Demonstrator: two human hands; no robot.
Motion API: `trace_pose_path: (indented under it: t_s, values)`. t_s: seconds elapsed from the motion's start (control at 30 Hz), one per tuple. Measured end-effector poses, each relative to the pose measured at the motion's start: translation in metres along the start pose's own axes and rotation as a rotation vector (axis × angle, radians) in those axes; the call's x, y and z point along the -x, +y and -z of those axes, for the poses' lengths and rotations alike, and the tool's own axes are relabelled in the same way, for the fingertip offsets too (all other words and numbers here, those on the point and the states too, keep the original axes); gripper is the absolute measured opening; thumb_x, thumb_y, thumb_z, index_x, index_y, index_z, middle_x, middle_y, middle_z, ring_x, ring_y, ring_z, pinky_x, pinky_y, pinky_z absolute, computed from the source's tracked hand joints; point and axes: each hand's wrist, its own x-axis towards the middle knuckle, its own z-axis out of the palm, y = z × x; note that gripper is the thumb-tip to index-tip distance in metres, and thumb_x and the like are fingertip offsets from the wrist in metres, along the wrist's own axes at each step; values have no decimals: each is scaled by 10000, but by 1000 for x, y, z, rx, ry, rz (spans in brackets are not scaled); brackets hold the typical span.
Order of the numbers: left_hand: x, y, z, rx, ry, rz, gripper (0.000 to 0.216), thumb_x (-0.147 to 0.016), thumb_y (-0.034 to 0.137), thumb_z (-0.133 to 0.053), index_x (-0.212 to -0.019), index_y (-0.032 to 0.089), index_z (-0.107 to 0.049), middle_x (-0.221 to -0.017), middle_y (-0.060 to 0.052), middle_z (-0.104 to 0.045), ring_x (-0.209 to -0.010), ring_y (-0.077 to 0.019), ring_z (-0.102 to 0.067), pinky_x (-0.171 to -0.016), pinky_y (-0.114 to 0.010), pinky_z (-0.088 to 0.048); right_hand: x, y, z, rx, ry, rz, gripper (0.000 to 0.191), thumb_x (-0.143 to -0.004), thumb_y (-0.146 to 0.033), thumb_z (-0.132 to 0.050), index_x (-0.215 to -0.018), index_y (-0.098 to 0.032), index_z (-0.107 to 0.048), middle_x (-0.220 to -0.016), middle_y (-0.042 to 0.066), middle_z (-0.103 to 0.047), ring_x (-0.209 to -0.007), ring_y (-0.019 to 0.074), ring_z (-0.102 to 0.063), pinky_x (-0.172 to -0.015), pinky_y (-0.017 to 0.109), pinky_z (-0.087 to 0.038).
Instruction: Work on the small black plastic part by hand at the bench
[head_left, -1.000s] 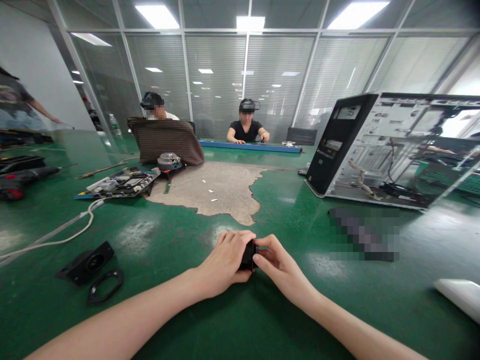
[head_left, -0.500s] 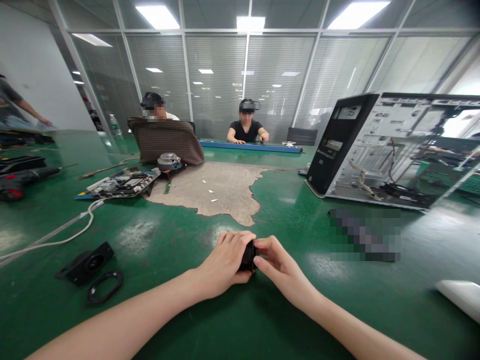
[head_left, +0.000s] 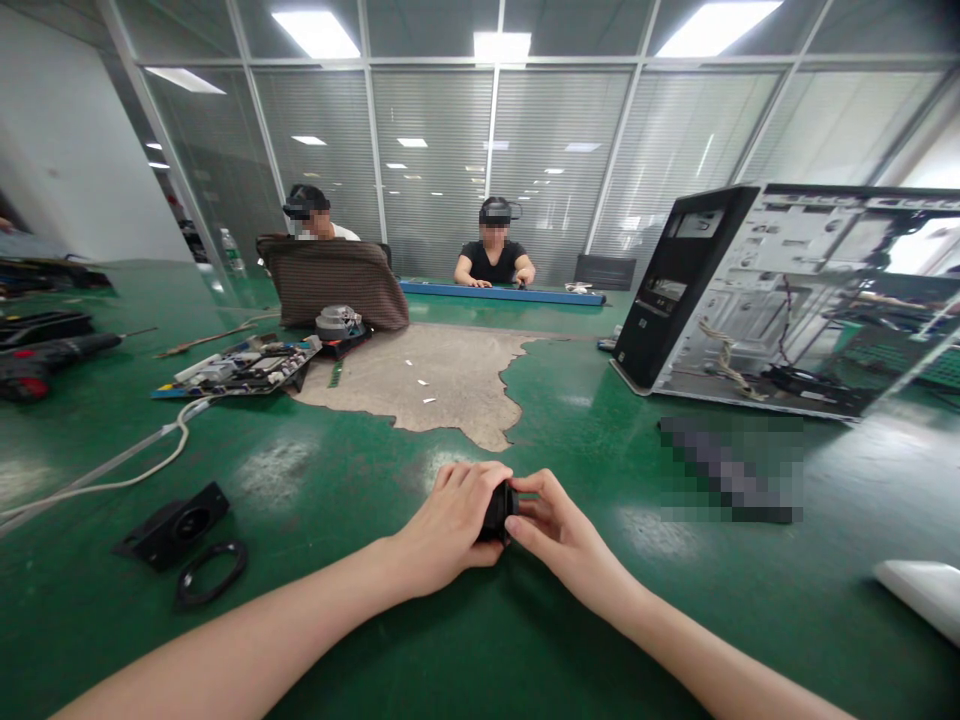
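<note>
On the wide green table, with the open computer case standing well apart on the right, the two hands meet close in front of the person. The left hand is wrapped over a small black part, its fingers closed around it, and the thumb and fingers of the right hand seem to pinch its right end; the exact contact is partly hidden, so I say this with caution. To do this step well, I would keep the left grip firm but not crushing, and let the right fingertips press evenly on both sides, so that the end does not tilt. The black block and, smaller, the black ring lie near the left forearm, so the elbow should better not sweep there. Compared with one second ago, the hands are almost in the same place, but a little more of the part's rounded end shows between the right fingers, and the walking person at far left has nearly left the view.
</note>
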Motion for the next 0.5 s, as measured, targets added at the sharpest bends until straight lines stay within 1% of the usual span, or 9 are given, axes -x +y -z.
trace_pose_path:
  t_s: [0.07,0.17,0.3,0.37,0.5]
  values:
    - [0,0,0,-3,6,-2,661,-665,143,-600,-1221,196,-246,-1177,-90,-453,-1067,-238,-421,-895,-408,-318,-1,0,0,0,13,4,177,-787,-313,-553,-891,-229,-437,-892,-7,-540,-882,138,-572,-814,305,-468]
    - [0,0,0,-3,1,6,666,-665,147,-610,-1220,195,-246,-1176,-88,-451,-1062,-239,-421,-892,-407,-321,-1,-1,0,15,30,-1,183,-781,-331,-558,-875,-224,-443,-879,-7,-531,-865,142,-567,-792,305,-476]
    - [0,1,1,3,-7,5,662,-675,149,-600,-1225,203,-235,-1179,-87,-450,-1059,-244,-424,-891,-414,-323,-1,0,0,45,39,-1,235,-791,-324,-542,-980,-229,-438,-956,19,-532,-894,154,-569,-810,324,-475]
    - [0,1,1,3,-6,5,661,-678,149,-595,-1227,203,-232,-1182,-89,-447,-1063,-246,-421,-893,-415,-321,0,1,0,68,27,3,241,-806,-302,-524,-1018,-231,-434,-996,29,-534,-920,158,-569,-833,330,-467]
    - [0,0,0,-14,-18,9,662,-671,142,-595,-1226,187,-237,-1184,-95,-446,-1069,-248,-415,-898,-412,-314,4,1,0,85,-20,30,203,-806,-247,-528,-989,-227,-442,-1015,26,-530,-972,157,-555,-871,324,-453]
